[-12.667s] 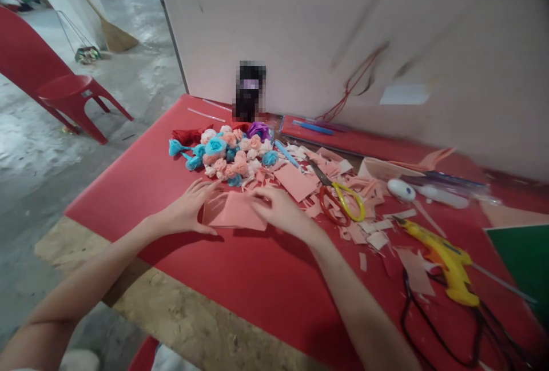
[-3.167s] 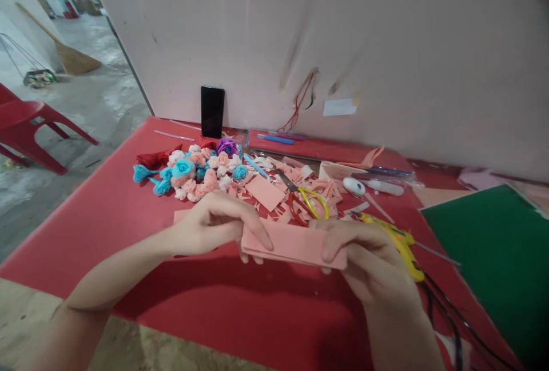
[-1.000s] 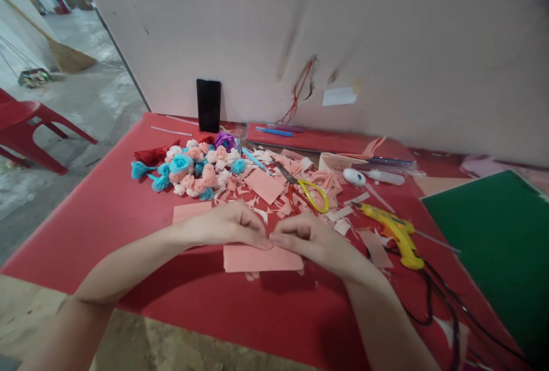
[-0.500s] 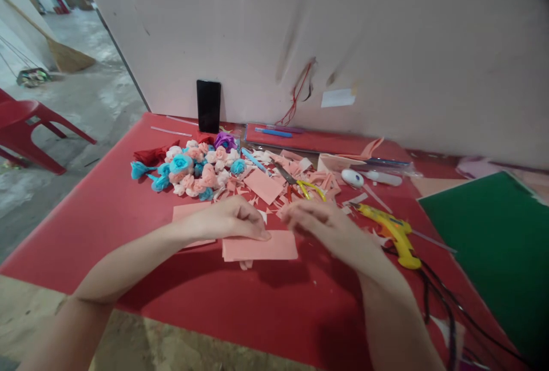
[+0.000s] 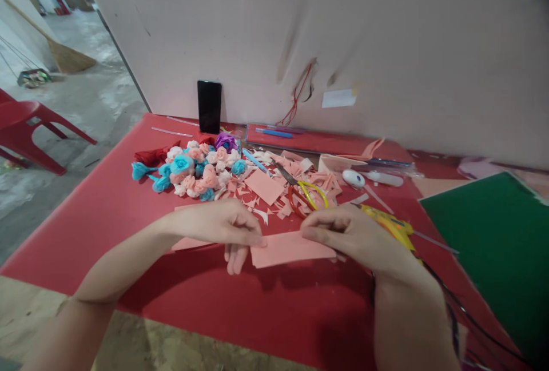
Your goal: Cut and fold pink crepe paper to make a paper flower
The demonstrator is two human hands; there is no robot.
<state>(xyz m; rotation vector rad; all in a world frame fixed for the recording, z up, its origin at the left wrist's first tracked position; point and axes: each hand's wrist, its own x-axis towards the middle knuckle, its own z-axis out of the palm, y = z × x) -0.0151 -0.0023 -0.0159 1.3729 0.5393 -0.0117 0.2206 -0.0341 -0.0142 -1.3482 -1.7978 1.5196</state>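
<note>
Since half a second ago, on my feed, the right hand (image 5: 351,239) has come onto the folded pink paper (image 5: 285,251), which has shifted rightward. I now watch both hands hold it: the left hand (image 5: 218,225) pinches its left end, while the right thumb and fingers grip its upper right edge. It sits on the near side of the scissors (image 5: 297,183). Artificial roses (image 5: 182,168) cluster left of the scissors; right of the scissors, I see the glue gun (image 5: 391,227), partly hidden behind the right hand.
</note>
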